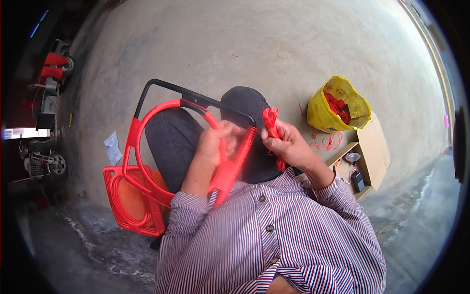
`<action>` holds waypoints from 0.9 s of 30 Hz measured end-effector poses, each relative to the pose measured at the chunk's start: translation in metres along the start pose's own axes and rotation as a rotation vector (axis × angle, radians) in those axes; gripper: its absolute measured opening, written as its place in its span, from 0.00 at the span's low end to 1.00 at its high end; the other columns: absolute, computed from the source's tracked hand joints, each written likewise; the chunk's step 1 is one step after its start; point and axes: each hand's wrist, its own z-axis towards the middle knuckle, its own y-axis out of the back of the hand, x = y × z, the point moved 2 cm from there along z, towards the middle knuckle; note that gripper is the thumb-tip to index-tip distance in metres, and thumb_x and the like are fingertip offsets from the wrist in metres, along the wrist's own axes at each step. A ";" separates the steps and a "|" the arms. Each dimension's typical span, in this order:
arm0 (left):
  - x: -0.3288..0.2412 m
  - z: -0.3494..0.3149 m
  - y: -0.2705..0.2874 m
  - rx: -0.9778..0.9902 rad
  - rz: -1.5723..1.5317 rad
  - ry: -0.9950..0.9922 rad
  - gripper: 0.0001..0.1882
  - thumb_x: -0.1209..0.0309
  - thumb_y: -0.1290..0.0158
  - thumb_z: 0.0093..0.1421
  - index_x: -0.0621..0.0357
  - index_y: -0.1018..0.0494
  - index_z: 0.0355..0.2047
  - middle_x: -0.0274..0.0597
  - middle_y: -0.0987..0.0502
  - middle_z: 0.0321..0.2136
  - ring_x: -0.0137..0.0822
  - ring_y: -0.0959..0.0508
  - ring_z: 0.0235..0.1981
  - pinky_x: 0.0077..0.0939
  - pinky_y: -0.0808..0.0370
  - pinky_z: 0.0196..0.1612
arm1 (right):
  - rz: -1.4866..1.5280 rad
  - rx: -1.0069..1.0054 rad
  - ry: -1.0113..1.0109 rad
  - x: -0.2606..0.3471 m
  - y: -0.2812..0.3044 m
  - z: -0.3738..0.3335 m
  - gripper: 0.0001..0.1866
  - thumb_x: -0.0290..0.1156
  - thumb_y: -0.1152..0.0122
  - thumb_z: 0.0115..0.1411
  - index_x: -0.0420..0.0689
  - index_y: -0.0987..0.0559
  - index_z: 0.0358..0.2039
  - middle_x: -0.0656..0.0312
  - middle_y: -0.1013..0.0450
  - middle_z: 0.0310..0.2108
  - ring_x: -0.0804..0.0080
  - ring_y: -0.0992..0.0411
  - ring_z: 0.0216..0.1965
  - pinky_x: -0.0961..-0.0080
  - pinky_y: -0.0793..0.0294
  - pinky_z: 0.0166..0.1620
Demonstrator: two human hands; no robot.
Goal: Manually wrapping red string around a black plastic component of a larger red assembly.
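Red frame [227,172] is being gripped by the left hand [215,142], fingers curled round its ring; exact finger placement is being blurred. Lower end is being propped against the striped shirt [254,220]; the black handle [200,98] is being held up just beyond the left hand. Bundle of red cord [270,119] is being clutched in the right hand [288,145], loops being shown above the fist and loose ends below it. Whether a strand is being run from bundle to frame cannot be told.

Judgement on handling: steadiness is probably being best served by a firm left grip and the body's support. The bundle is calling to be held lightly enough for single strands to be drawn, firmly enough that loops are not being dropped. Slack is best being led clear of the handle's near corner, just left of the right hand, where snagging is being risked. Right of that hand, loose cord [328,141] is being left on the floor [293,44] below a yellow bucket [318,110]; tangling there is worth being watched.
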 end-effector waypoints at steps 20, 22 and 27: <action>-0.014 -0.019 -0.025 0.148 0.005 -0.133 0.18 0.68 0.46 0.60 0.66 0.31 0.47 0.52 0.25 0.42 0.23 0.33 0.14 0.13 0.38 0.13 | -0.940 0.142 0.381 -0.003 0.002 0.005 0.28 0.28 0.38 0.54 0.42 0.32 0.56 0.53 0.27 0.32 0.63 0.27 0.32 0.70 0.28 0.39; -0.010 -0.020 -0.031 0.060 0.098 -0.128 0.18 0.70 0.46 0.60 0.66 0.32 0.48 0.49 0.25 0.39 0.22 0.33 0.14 0.13 0.39 0.12 | -0.766 0.006 0.069 0.012 -0.016 0.016 0.35 0.25 0.38 0.53 0.45 0.39 0.62 0.49 0.28 0.32 0.64 0.26 0.35 0.69 0.28 0.40; -0.005 -0.012 -0.023 -0.089 0.196 -0.080 0.13 0.69 0.44 0.57 0.60 0.30 0.40 0.38 0.24 0.30 0.22 0.35 0.13 0.17 0.42 0.14 | -0.521 0.039 0.247 -0.003 -0.002 0.029 0.39 0.20 0.42 0.54 0.47 0.44 0.66 0.58 0.28 0.37 0.71 0.27 0.37 0.74 0.28 0.42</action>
